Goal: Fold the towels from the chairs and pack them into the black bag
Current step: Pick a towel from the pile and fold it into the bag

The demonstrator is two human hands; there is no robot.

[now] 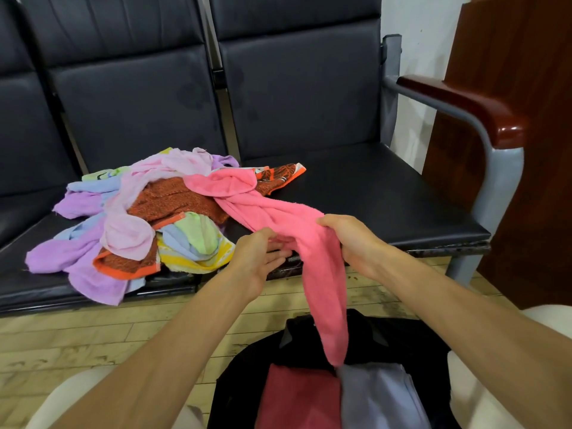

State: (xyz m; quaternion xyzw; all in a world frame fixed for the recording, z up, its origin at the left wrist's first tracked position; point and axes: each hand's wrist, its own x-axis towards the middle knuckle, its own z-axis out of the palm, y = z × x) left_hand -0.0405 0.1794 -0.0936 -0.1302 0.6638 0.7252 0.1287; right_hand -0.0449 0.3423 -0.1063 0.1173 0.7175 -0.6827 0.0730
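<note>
A bright pink towel [322, 274] stretches from the heap on the chairs down toward the black bag [387, 339]. My right hand [356, 243] grips its upper edge. My left hand [260, 258] pinches the same towel just to the left, fingers curled into the cloth. The towel's loose end hangs over the bag's opening. Inside the bag lie a folded dark red towel [300, 397] and a folded pale grey-blue towel [377, 394]. A heap of towels [139, 221], lilac, pale pink, rust, yellow, green and blue, sits crumpled on the black chair seat [371, 193].
A row of black padded chairs fills the view, with a grey metal frame and a dark red armrest [464, 103] at the right. A brown wooden panel [526, 150] stands beyond it. Pale wood floor [93, 335] lies between chairs and my knees.
</note>
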